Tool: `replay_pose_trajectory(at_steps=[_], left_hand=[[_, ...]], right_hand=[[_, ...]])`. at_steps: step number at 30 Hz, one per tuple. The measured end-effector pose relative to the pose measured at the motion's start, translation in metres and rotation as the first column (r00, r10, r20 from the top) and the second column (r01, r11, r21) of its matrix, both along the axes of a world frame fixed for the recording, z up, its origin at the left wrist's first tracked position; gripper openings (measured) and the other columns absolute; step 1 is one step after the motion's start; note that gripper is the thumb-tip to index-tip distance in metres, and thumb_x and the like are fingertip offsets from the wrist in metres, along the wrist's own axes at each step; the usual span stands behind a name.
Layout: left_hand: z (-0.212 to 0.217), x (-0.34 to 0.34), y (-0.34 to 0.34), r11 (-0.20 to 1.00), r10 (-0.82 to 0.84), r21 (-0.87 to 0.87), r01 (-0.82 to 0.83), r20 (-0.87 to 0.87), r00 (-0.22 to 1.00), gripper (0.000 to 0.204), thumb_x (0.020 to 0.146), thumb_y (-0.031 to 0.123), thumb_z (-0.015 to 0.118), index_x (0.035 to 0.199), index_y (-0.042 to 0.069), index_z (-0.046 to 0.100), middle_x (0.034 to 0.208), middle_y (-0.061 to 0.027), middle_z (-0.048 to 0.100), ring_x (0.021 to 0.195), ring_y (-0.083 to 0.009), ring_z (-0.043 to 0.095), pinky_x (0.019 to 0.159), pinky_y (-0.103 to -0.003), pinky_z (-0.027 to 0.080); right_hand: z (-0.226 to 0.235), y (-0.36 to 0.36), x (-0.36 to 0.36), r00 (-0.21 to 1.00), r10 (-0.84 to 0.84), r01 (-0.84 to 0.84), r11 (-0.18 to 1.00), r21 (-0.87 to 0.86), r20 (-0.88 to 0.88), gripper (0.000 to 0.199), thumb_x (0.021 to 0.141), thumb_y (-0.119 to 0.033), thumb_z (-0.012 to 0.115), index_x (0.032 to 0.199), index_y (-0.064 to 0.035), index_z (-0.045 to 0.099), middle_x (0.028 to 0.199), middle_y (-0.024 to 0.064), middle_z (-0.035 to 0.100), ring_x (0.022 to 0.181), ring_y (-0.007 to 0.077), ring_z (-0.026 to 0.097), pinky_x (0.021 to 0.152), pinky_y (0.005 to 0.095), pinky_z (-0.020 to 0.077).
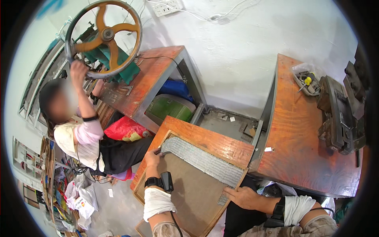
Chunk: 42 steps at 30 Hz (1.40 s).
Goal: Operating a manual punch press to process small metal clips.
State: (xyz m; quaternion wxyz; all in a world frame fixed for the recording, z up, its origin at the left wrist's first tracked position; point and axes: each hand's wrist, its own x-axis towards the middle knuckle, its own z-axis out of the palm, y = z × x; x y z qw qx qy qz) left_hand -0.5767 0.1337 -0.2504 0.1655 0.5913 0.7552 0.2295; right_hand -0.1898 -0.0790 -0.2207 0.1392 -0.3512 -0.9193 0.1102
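A shallow wooden tray (216,226) with a brown bottom lies tilted before me, resting partly on an orange-brown wooden board. Along its far side runs a band of small silvery metal pieces (205,158), set close in rows. My left hand (152,158) is at the band's left end, its fingers pinched by the tray rim; a small dark thing shows at the fingertips, too little to name. Near the right rim, my right hand (246,198) reaches in with its index finger stretched out, touching a smaller patch of the same metal pieces (223,198).
At left, a seated person (85,134) grips a large handwheel (107,34) above a wooden workbench (162,59). On the right, another bench (292,118) carries heavy metal tooling (341,114) and a plastic container of small parts (307,81). White plastic bags (81,197) lie at lower left.
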Motion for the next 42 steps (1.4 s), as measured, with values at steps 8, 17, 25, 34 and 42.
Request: replay_pose_trajectory(at_steps=[8,17,25,34,42], left_hand=[[-0.006,-0.009,0.002,1.000,0.002,-0.016,-0.003,-0.063,0.998,0.029,0.069,0.005,0.071,0.097,0.004,0.069,0.088,-0.0145,0.068,0.080,-0.0211,0.067,0.074,-0.029,0.050],[-0.003,-0.009,-0.005,0.997,-0.036,0.048,0.054,-0.304,0.952,0.028,0.064,0.014,0.067,0.091,0.007,0.071,0.081,-0.0171,0.066,0.076,-0.0263,0.066,0.075,-0.032,0.051],[0.008,0.025,-0.124,0.983,0.156,-0.154,-0.099,0.419,0.894,0.045,0.062,0.001,0.062,0.107,-0.007,0.061,0.086,-0.0130,0.067,0.076,-0.0147,0.062,0.070,-0.027,0.049],[0.011,0.173,-0.216,0.909,-0.322,-0.147,0.389,0.342,0.883,0.041,0.067,0.004,0.063,0.108,-0.001,0.061,0.095,-0.0189,0.065,0.085,-0.0269,0.064,0.078,-0.032,0.050],[0.022,0.201,-0.224,0.891,-0.410,-0.139,0.431,0.160,0.898,0.051,0.064,0.020,0.078,0.108,0.001,0.060,0.099,-0.0200,0.062,0.088,-0.0336,0.061,0.078,-0.037,0.048]], right_hand=[[0.003,0.000,-0.001,1.000,0.006,-0.006,1.000,0.011,-0.019,0.036,0.076,-0.012,0.049,0.110,-0.0024,0.058,0.115,0.0057,0.052,0.064,0.0165,0.055,0.051,0.0260,0.0460],[-0.002,-0.003,-0.004,1.000,0.005,-0.005,0.999,0.042,-0.020,0.035,0.075,-0.013,0.050,0.107,-0.0020,0.059,0.112,0.0054,0.053,0.062,0.0165,0.054,0.048,0.0262,0.0448],[-0.010,0.002,-0.003,0.997,-0.010,0.010,1.000,-0.008,-0.077,0.035,0.074,-0.012,0.051,0.106,-0.0001,0.058,0.110,0.0077,0.052,0.058,0.0183,0.055,0.049,0.0277,0.0462],[-0.001,-0.002,0.011,0.985,-0.032,0.011,0.993,-0.120,-0.171,0.044,0.072,-0.005,0.052,0.116,-0.0021,0.052,0.124,0.0098,0.047,0.074,0.0238,0.060,0.063,0.0333,0.0502],[0.058,-0.036,0.077,0.987,-0.079,0.051,0.980,-0.190,-0.143,0.048,0.070,-0.002,0.055,0.118,-0.0059,0.052,0.129,0.0134,0.044,0.088,0.0288,0.059,0.075,0.0378,0.0500]])
